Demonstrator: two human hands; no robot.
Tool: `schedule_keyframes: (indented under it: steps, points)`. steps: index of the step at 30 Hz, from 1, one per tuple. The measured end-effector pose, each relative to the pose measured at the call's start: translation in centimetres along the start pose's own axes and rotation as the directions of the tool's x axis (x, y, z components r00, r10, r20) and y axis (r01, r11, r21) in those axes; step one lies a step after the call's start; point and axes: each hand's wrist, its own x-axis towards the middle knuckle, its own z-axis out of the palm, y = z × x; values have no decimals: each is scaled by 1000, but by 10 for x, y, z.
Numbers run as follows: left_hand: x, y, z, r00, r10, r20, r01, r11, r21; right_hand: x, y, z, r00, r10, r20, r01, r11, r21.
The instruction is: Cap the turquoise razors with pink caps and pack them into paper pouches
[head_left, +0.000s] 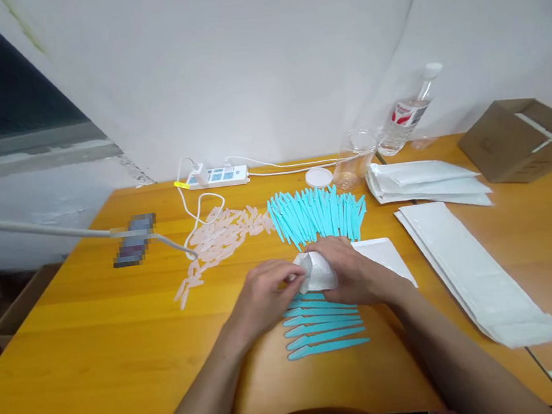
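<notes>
Both hands are pinching a white pouch near the desk's front edge.
The left hand [266, 294] and right hand [350, 271] are gripping the white pouch [317, 270] above the blue razors [322, 324]; a careless pull may be scattering this row.

Bright, even indoor light, pretty soft overall

The yellow table [96, 334] has a mild sheen, with only faint shadows under the left hand [266, 294] and right hand [350, 271]. Wide-angle lens bends the table edges, corners go darker, the bottle [407, 112] looks smeared, and one spot by the cable [34, 229] is pixelated
</notes>
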Motion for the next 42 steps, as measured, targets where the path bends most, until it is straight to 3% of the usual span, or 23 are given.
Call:
schedule_keyframes:
  steps: [2, 5, 10, 15, 18, 22, 24, 26, 28, 30, 32, 33, 36, 39, 42]
  points:
    - [1, -7, 15, 998, -13, -60, 10, 998, -57, -1, 4, 1, 999, -7, -43, 7, 1000, 10]
    - [-17, -28, 11, 980, -139, -139, 137, 990, -26, -1, 8, 2, 998, -1, -65, 1, 1000, -5]
    - [-33, -46, 7, 972, -222, 78, 201, 956, 216, -3, 10, 4, 999, 12, -47, -15, 998, -64]
    - [-28, -37, 11, 961, -211, 176, 189, 973, 133, -5, 11, 4, 999, 37, -21, -38, 998, -49]
    - [-48, -42, -17, 947, -288, 142, 286, 958, 37, -6, 13, 4, 998, 59, -22, -60, 998, -34]
    - [-87, -58, -75, 895, -436, -93, 433, 900, -47, -7, 16, 4, 997, 69, -14, -70, 997, -35]
    - [-91, -59, -88, 886, -438, -153, 434, 899, -57, -7, 16, 5, 999, 49, -14, -49, 998, -35]
    - [-77, -51, -78, 903, -402, -154, 404, 915, -19, -6, 15, 5, 999, 38, -14, -39, 999, -29]
    - [-49, -37, -49, 938, -326, -120, 333, 942, 39, -5, 12, 6, 1000, 28, -13, -28, 999, -27]
    - [-21, -23, -11, 977, -185, -104, 187, 982, 7, -4, 9, 8, 1000, 0, -18, 0, 1000, -19]
    - [-4, -14, 19, 999, -32, -41, 31, 999, -22, -3, 7, 9, 999, -31, -31, 31, 1000, 0]
    - [-3, -13, 28, 999, -15, -38, 14, 1000, -26, -4, 7, 10, 999, -38, -38, 38, 999, 6]
    - [-20, -21, 30, 981, -143, -133, 144, 990, -8, -5, 7, 11, 998, -42, -47, 42, 999, -1]
    - [-42, -32, 18, 971, -238, -19, 239, 965, 110, -6, 7, 9, 998, -46, -37, 45, 999, -10]
    - [-45, -32, 19, 959, -275, 70, 256, 945, 203, -7, 8, 8, 999, -14, -33, 13, 1000, -21]
